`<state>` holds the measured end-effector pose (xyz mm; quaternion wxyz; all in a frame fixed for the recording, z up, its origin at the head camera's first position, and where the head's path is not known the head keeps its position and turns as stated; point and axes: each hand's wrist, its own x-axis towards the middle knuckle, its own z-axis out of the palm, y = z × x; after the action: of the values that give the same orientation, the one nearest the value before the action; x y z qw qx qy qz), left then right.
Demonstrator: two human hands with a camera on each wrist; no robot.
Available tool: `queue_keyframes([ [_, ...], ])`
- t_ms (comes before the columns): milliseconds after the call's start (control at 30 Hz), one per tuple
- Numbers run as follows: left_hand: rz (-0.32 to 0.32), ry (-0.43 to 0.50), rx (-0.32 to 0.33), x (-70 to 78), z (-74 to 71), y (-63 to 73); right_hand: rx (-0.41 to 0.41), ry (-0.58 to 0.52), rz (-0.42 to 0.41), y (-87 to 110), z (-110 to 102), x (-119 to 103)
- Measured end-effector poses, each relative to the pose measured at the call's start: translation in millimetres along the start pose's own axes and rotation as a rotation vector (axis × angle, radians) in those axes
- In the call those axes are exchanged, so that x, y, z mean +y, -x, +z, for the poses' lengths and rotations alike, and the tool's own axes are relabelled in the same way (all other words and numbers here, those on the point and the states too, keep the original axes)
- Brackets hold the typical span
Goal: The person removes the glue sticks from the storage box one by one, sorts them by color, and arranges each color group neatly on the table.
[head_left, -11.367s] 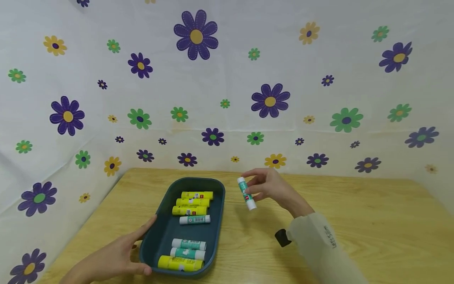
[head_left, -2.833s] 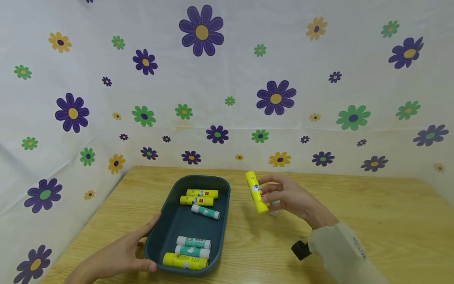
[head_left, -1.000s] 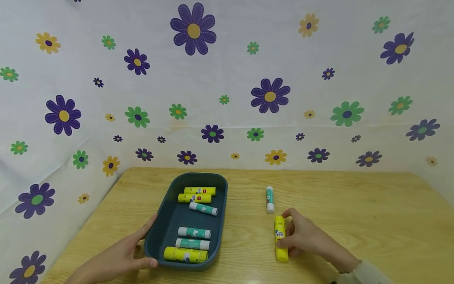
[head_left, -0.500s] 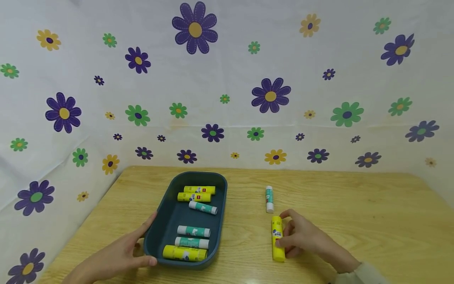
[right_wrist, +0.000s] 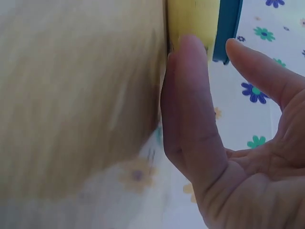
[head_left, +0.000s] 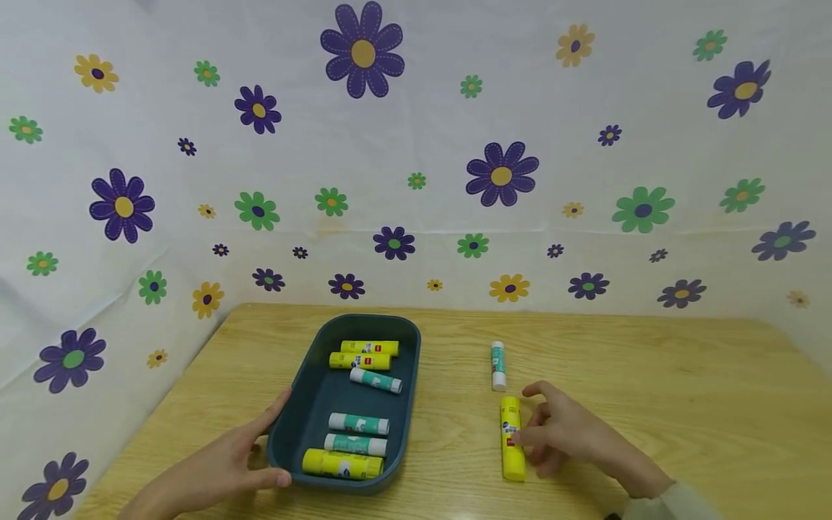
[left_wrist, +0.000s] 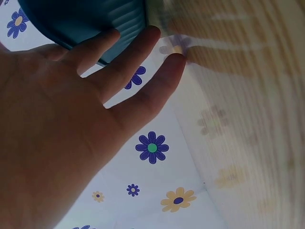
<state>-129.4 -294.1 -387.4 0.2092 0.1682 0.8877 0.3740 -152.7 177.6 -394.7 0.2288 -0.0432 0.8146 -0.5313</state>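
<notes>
A yellow glue stick (head_left: 512, 451) lies lengthwise on the wooden table. Close against its right side is my right hand (head_left: 572, 433), fingers loosely bent; the thumb tip overlaps its label, and the index finger stands apart. In the right wrist view, the right hand (right_wrist: 200, 138) shows a gap between its raised finger and the yellow barrel (right_wrist: 193, 19). Beyond lies a white-and-green glue stick (head_left: 497, 366). My left hand (head_left: 217, 458) rests spread against the left side and near corner of a dark blue tray (head_left: 276, 433); its fingers extend in the left wrist view.
Inside the tray, two yellow glue sticks (head_left: 360, 360) and a slanted white-and-green one (head_left: 375, 380) lie at the far end. Two white-and-green sticks (head_left: 359, 424) and yellow (head_left: 342, 464) lie nearer. A flower-printed sheet (head_left: 416, 130) hangs behind the wooden table (head_left: 650, 404).
The white-and-green stick once in my right hand now lies on the table. A yellow stick left the tray and was set down nearer me; my right fingers have just loosened from it.
</notes>
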Motion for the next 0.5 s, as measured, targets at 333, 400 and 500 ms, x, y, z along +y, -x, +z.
queue_keyframes([
  [333, 0.039, 0.003, 0.011, 1.1, -1.1, 0.6, -0.014, 0.006, -0.016, 0.9, -9.9, 2.2],
  [400, 0.042, 0.009, 0.011, 1.1, -0.8, 0.8, -0.014, 0.008, -0.009, 0.6, -10.3, 1.7],
  [500, 0.036, 0.024, 0.008, 1.3, -0.4, 1.3, -0.013, 0.009, -0.004, -0.5, -11.3, 0.1],
])
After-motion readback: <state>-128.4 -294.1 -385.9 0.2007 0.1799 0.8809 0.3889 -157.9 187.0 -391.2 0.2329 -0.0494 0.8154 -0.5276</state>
